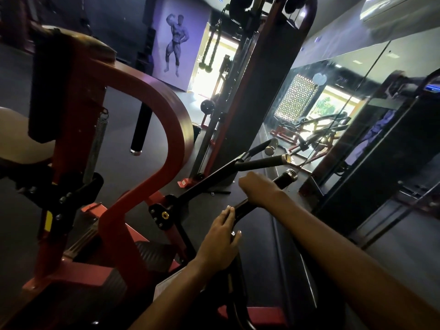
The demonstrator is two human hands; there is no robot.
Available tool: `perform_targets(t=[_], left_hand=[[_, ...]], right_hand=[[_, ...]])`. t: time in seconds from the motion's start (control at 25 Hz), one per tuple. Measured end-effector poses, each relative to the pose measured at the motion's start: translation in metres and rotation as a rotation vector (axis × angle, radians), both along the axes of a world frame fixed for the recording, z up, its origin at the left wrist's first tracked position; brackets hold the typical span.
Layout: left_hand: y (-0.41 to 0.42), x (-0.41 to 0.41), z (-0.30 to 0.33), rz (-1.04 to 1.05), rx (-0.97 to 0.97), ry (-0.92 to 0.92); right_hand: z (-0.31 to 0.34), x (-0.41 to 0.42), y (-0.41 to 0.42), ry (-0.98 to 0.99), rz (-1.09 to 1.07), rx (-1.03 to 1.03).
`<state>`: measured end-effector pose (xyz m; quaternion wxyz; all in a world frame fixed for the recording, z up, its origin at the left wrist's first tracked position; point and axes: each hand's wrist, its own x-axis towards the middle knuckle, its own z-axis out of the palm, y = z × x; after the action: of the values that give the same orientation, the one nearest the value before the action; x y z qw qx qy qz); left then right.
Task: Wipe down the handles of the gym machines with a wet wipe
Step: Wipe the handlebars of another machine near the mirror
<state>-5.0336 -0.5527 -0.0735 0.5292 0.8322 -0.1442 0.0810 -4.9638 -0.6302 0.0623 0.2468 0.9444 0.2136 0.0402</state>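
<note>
I am standing at the red-framed machine (152, 110), working on the nearest black handle (284, 181), the one with the metal end cap pointing toward the mirror wall (357, 96). My right hand (258, 190) is closing around the grip just below that cap, fingers curled over the top of it; I am judging that the wet wipe is bunched inside my palm, but I cannot actually see it. My left hand (220, 239) is resting lower down on the curved black arm (242, 207) that carries the handle, fingers mostly flat along the bar and only lightly wrapped, steadying it. So I am taking this as the wiping step on this one grip. Two more padded handles (259, 160) are sitting just beyond, apart from my hands, and a vertical black grip (140, 129) is hanging behind the frame. Next I am expecting to drag my right hand along to the cap, keeping the arm braced, then reach for those farther grips
</note>
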Motion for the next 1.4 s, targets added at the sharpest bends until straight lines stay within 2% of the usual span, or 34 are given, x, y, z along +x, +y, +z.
perform_targets(t=[0.28,0.48,0.88,1.4], left_hand=[[-0.001,-0.003,-0.001,0.043,-0.008,-0.008],[0.000,-0.001,-0.002,0.053,-0.005,-0.004],[-0.001,0.000,-0.003,0.064,-0.016,-0.038],[-0.002,0.001,-0.003,0.063,0.029,-0.034]], right_hand=[[-0.007,0.016,0.000,0.284,0.047,0.096],[-0.008,0.035,0.003,0.308,-0.023,0.042],[0.057,0.041,-0.047,-0.040,-0.199,-0.163],[-0.013,-0.014,0.022,-0.026,-0.015,-0.062]])
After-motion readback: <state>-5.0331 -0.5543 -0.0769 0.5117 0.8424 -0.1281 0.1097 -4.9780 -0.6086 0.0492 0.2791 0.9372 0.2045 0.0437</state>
